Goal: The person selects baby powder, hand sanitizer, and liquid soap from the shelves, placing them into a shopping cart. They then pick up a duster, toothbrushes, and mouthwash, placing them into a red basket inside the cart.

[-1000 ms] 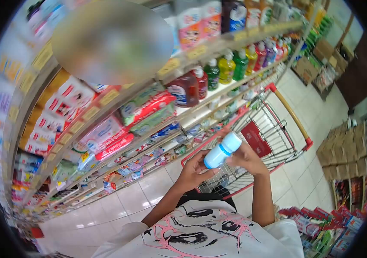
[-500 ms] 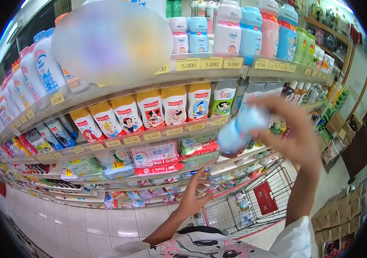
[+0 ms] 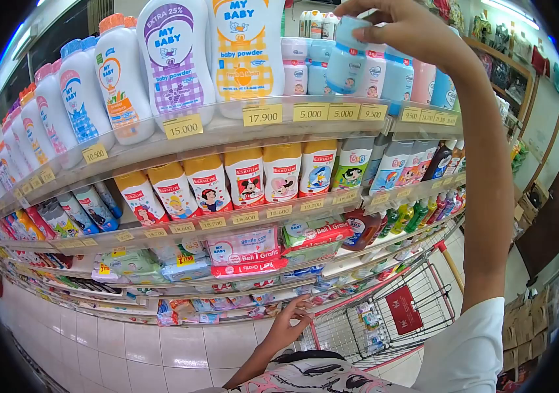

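Observation:
At the top shelf, my right hand [image 3: 417,31] grips a small light-blue powder bottle [image 3: 346,67] by its cap, fingers above and thumb at the side. The bottle is upright behind the price strip, overlapping a pink-and-white bottle [image 3: 374,73] and close beside a smaller blue bottle [image 3: 319,65]. Low in the view, my left hand [image 3: 286,325] hangs with fingers loosely apart and nothing in it, near the rim of a shopping cart [image 3: 322,333].
Large baby powder bottles [image 3: 247,56] line the top shelf to the left. Eskulin bottles [image 3: 247,175] fill the shelf below, above stacked wipes packs [image 3: 243,247]. Several small packs [image 3: 371,324] lie in the cart. Cardboard boxes [image 3: 532,327] stand at the right.
My right hand has lifted the blue bottle from in front of the middle shelf to the top shelf, turning it upright. My left hand has dropped slightly, and the view has shifted.

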A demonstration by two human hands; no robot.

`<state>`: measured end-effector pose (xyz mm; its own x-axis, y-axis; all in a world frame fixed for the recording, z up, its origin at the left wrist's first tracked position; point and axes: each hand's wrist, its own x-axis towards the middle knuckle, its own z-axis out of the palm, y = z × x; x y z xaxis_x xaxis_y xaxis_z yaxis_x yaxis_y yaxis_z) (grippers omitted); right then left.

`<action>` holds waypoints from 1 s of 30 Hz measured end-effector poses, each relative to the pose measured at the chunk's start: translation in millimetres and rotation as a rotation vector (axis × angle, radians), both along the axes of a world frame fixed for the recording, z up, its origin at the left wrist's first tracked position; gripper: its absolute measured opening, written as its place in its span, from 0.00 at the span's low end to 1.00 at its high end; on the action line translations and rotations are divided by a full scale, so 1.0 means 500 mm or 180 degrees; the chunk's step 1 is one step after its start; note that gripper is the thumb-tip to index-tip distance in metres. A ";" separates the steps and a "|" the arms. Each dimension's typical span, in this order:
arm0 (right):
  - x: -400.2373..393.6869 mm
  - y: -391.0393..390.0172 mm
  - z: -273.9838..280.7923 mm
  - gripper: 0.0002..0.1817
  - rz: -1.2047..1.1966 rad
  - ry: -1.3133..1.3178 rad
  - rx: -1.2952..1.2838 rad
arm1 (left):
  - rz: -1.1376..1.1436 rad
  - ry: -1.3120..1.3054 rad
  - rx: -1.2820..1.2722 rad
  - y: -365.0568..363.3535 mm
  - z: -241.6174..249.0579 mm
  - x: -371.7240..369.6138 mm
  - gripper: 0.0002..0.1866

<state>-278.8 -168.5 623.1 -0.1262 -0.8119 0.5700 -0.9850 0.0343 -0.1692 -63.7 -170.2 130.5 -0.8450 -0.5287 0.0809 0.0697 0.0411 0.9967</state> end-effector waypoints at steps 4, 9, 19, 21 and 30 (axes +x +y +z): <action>-0.023 -0.014 -0.006 0.21 0.0041 0.0263 -0.0002 | 0.0104 -0.0007 -0.0201 -0.011 -0.023 0.006 0.29; -0.029 -0.022 -0.005 0.21 0.0083 0.0005 -0.0007 | 0.0105 -0.0087 -0.0258 -0.015 -0.032 0.007 0.29; -0.120 -0.096 -0.060 0.19 0.0513 0.0401 0.0125 | 0.0063 -0.0188 -0.0113 -0.002 -0.043 0.009 0.27; -0.127 -0.101 -0.071 0.19 0.0631 0.0437 0.0016 | 0.0084 -0.0191 -0.0186 -0.003 -0.043 0.010 0.27; -0.079 -0.069 -0.050 0.21 0.0436 0.0084 0.0264 | -0.0001 -0.0329 -0.0280 -0.002 -0.051 0.005 0.26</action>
<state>-318.3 -203.2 598.0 0.0030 -0.8649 0.5019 -0.9854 -0.0878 -0.1455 -61.2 -171.1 105.1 -0.8514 -0.5231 0.0396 -0.0330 0.1287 0.9911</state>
